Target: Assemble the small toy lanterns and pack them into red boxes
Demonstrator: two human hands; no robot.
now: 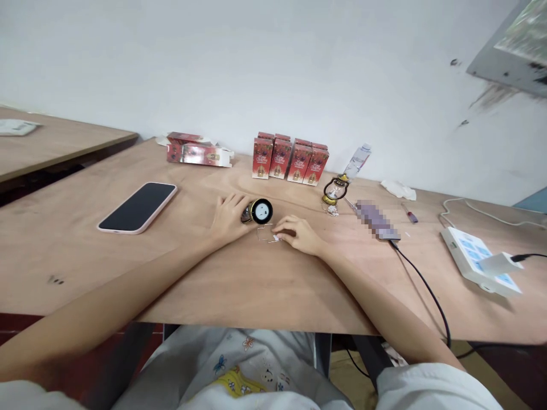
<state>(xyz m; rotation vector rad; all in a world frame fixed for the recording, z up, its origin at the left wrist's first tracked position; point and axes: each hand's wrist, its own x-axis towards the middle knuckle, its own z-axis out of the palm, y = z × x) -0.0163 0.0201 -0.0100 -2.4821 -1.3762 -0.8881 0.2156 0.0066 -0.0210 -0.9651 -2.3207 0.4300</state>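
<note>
Worktop (239, 285): bare wood, set against a pale wall (205, 74).
Left hand (231, 215): curled about the side of a round-ended piece (261, 211), holding it at the middle of the worktop, its pale disc and black rim turned towards the wearer.
Right hand (302, 234): thumb and forefinger drawn narrow at a small white bit (276, 237) beside thin pale lines; whether they gripped it could not be told.
Standing lantern (335, 192): upright, apart from both hands, to the right.
Red boxes (302, 162): upright in a row near the wall.
Step in hand: seemingly, steadying the round-ended piece while the small parts beside it were handled.
Next move: judged to call for a fine pinch on the right and a steady hold on the left.
</note>
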